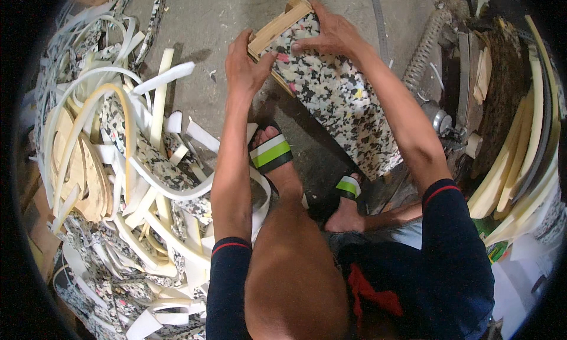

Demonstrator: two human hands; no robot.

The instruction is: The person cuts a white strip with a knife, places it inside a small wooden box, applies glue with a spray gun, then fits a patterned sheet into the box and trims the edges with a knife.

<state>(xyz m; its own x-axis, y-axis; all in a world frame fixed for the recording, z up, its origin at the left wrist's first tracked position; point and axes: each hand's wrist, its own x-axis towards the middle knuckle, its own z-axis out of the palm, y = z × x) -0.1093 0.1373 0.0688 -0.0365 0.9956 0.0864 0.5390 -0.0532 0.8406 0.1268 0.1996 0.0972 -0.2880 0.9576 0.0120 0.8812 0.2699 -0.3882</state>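
A long speckled foam block [345, 103] with black, white and coloured flecks slopes from the upper middle down to the right. A wooden frame [277, 25] caps its far end. My left hand [245, 65] grips the left side of that frame and the block's corner. My right hand [331, 33] lies flat on top of the block just behind the frame, fingers spread. Both forearms reach up from the lower edge over my bare knee [292, 269].
A heap of white, cream and speckled foam strips [118, 163] fills the left side. My feet wear sandals with green and white straps [270, 154] on the concrete floor [218, 21]. Curved cream strips [520, 163] and a machine with a ribbed hose [428, 41] stand at right.
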